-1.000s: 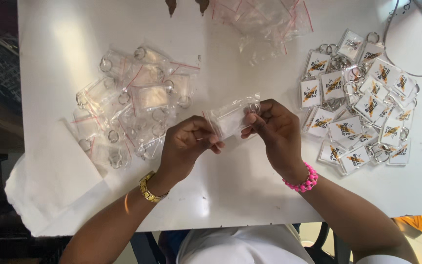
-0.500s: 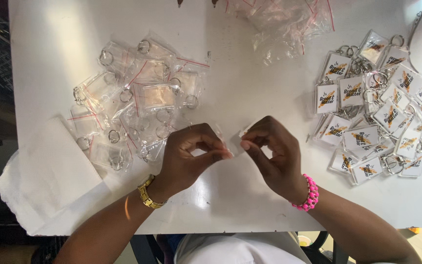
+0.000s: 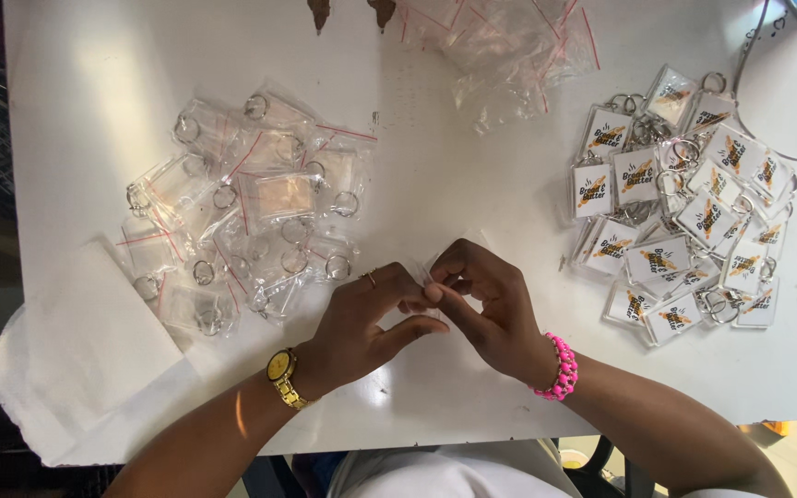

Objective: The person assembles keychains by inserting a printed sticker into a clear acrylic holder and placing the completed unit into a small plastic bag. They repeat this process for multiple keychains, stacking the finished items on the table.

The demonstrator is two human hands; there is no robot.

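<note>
- I see L hand [image 3: 362, 318] and R hand [image 3: 491, 309] meeting at tabletop [image 3: 94, 111] centre, both grips pinched shut on one small clear bag [image 3: 437, 269], mostly hidden by fingers.
- Done, judging by piles: bagged keyrings [image 3: 242, 212] heaped left, approx a dozen.
- Left: loose keyrings [image 3: 684, 203] right, a larger heap; empty bags [image 3: 509, 46] at top.
- Materials: thin glossy film w/ red seal strips; hard clear rectangular fobs, metal split rings.

Near the front edge of the white table [image 3: 94, 55], the left hand [image 3: 362, 323] and right hand [image 3: 486, 314] pinch a small clear plastic bag [image 3: 437, 269] together. Bagged clear keyrings [image 3: 251, 212] lie left, printed square keyrings [image 3: 684, 203] right.
</note>
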